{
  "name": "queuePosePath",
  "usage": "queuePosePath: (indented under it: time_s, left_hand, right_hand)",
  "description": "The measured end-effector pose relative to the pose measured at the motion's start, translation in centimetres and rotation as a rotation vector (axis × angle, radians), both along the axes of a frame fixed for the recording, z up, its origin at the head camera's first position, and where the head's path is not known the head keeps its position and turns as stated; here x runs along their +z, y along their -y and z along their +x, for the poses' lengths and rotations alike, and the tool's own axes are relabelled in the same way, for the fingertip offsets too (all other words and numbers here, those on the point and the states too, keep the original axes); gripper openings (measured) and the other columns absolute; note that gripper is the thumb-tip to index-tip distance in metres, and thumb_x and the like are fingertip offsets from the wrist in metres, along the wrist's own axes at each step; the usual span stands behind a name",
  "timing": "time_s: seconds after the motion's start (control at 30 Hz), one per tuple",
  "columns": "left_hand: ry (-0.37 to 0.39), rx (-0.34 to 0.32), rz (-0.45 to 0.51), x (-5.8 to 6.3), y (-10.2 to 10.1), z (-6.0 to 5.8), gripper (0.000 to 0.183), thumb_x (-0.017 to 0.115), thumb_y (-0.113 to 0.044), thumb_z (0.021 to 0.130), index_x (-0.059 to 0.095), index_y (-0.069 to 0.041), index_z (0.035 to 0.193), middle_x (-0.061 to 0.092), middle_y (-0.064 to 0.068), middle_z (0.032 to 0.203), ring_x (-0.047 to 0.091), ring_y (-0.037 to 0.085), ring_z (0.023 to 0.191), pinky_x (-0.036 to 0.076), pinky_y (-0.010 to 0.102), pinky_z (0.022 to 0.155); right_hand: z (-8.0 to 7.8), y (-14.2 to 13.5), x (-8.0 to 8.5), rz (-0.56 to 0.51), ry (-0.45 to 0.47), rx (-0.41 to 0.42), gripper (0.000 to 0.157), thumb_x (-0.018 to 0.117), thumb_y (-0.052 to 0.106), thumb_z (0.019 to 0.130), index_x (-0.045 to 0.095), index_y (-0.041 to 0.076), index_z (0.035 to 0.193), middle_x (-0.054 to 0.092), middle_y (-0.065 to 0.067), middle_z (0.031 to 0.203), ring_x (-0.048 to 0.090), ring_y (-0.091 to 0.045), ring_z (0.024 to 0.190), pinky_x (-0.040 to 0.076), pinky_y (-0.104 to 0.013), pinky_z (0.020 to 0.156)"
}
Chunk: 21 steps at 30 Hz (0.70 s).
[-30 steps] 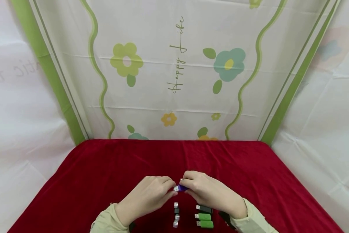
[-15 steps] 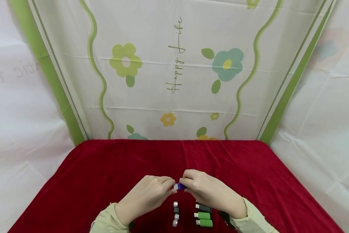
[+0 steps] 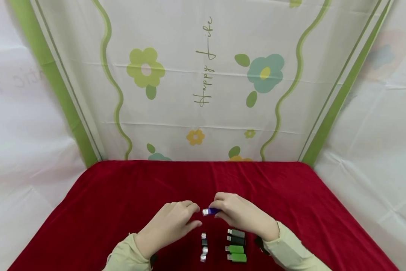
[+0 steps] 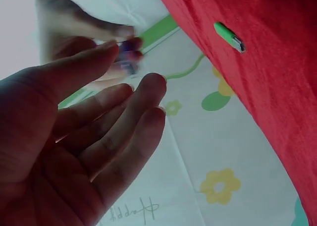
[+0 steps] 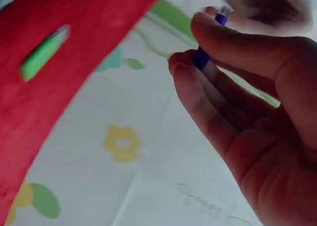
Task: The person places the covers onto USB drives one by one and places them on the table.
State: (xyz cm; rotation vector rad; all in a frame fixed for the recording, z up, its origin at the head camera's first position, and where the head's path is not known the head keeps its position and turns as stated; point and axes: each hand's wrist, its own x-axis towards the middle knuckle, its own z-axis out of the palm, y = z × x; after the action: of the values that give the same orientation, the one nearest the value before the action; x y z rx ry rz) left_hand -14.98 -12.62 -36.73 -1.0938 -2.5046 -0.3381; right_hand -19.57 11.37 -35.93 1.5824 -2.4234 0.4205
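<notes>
Head view: left hand [image 3: 167, 224] has come off the blue-purple USB stick [image 3: 212, 211]. Half a second ago its fingertips met the metal plug [image 3: 205, 212]; now a gap shows between them, thumb and fingers spread, holding nothing. Right hand [image 3: 245, 214] pinches the stick's body between thumb and fingers, plug toward the left hand, clear of the red cloth [image 3: 274, 195]. Right wrist view agrees on the pinch.

Also changed: the right hand sits a little farther toward the cloth's far edge, uncovering a grey stick [image 3: 236, 233] at the far end of the right-hand row. Nearer the person: a black stick [image 3: 236, 241], then two green sticks [image 3: 234, 249]. Beside that row, to its left, a column of small silver and dark pieces [image 3: 204, 242], unaltered. Both lines lie well apart from the cloth's far edge and from its side edges; near edge out of frame.

Judgement: the two-handed part of handling this stick looks done; bare plug suggests it is uncapped like the row.

Writing: "Happy Life" [image 3: 206, 69] runs sideways up the backdrop [image 3: 175, 113]. Left side panel [image 3: 13, 131] carries faint reversed letters, roughly "tic t", cut short. Any brand on the sticks too small to read.
</notes>
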Motion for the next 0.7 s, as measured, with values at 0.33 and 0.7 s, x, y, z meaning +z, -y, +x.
queuePosePath:
  time_s: [0.33, 0.7]
  left_hand:
    - [0.070, -0.013, 0.047, 0.7, 0.2, -0.1, 0.012, 0.078, -0.020, 0.086, 0.069, -0.012, 0.087, 0.064, -0.003, 0.079, 0.051, 0.002, 0.056, 0.042, 0.013, 0.052]
    - [0.099, -0.031, 0.052, 0.9, 0.3, 0.1, 0.010, 0.078, -0.019, 0.086, 0.069, -0.013, 0.085, 0.064, -0.003, 0.079, 0.050, 0.001, 0.057, 0.042, 0.014, 0.052]
  right_hand:
    - [-3.9, 0.2, -3.6, 0.212, -0.051, -0.062, 0.020, 0.085, 0.006, 0.077, 0.067, 0.009, 0.086, 0.055, 0.004, 0.077, 0.054, -0.006, 0.069, 0.044, -0.012, 0.063]
    - [-4.2, 0.6, -5.7, 0.248, -0.121, -0.107, 0.026, 0.085, 0.003, 0.072, 0.061, 0.011, 0.077, 0.052, 0.002, 0.072, 0.057, -0.013, 0.065, 0.044, -0.016, 0.057]
